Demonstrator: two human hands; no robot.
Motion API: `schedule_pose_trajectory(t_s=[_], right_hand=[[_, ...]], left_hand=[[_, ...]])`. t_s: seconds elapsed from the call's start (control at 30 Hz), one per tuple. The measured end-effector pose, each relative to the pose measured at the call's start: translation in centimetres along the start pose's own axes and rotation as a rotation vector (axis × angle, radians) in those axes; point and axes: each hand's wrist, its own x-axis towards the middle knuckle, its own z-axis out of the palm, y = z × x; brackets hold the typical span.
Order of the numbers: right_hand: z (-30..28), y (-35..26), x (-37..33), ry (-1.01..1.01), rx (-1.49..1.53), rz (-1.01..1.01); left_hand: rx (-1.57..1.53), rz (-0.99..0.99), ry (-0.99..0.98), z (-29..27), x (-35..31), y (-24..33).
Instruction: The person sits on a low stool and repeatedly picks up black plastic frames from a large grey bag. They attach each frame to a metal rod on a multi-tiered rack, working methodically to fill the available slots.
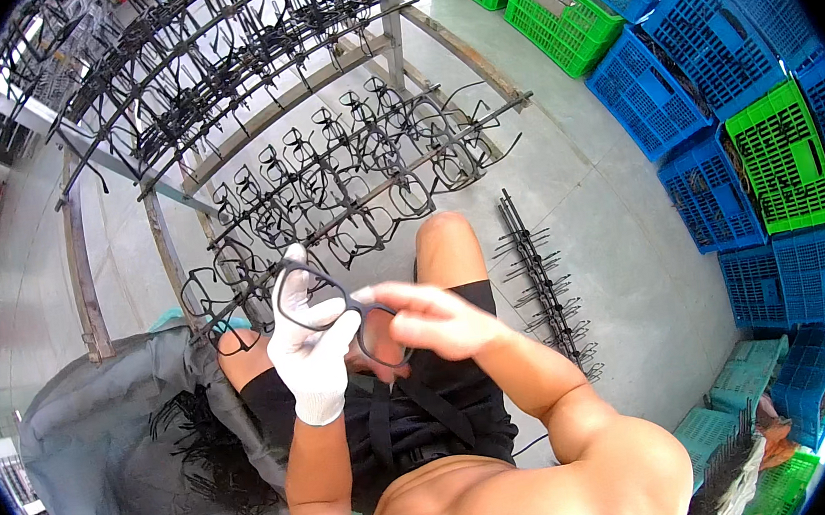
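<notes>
In front of my lap, a black eyeglass frame (354,308) without temples that I can make out is held up at a tilt. My left hand (310,354), in a white glove, is closed on it around the left rim and bridge, with the index finger pointing up along the rim. Over the other rim lies my bare right hand (445,322), its fingers against the frame and slightly blurred. Its fingertips are partly hidden behind the rim. Just beyond my hands, rods (366,199) carry rows of similar black frames.
A metal rack (394,43) with more black frames stands ahead. On the floor to the right lies a rod bundle (542,284) with small prongs. Stacked blue crates (716,180) and green crates (781,158) line the right. Grey sheeting (89,432) with black pieces lies at left.
</notes>
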Motion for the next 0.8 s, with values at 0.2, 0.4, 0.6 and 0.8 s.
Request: schedule_pose_trajectory(t_s=[0.2, 0.4, 0.6, 0.8], right_hand=[[-9.0, -4.6, -4.4, 0.573, -0.165, -0.630], [-20.8, -6.5, -2.3, 1.093, -0.289, -0.296], [-20.3, -6.8, 0.9, 1.211, -0.333, -0.144], [-22.8, -5.3, 1.5, 1.243, -0.347, -0.358]], left_hand=[[0.534, 0.081, 0.171, -7.0, 3.5, 1.1], [0.035, -0.511, 0.428, -18.8, 2.3, -4.3], [-0.053, -0.499, 0.417, -16.8, 2.1, -3.6], [-0.068, -0.464, 0.411, -15.9, 2.2, -3.8]])
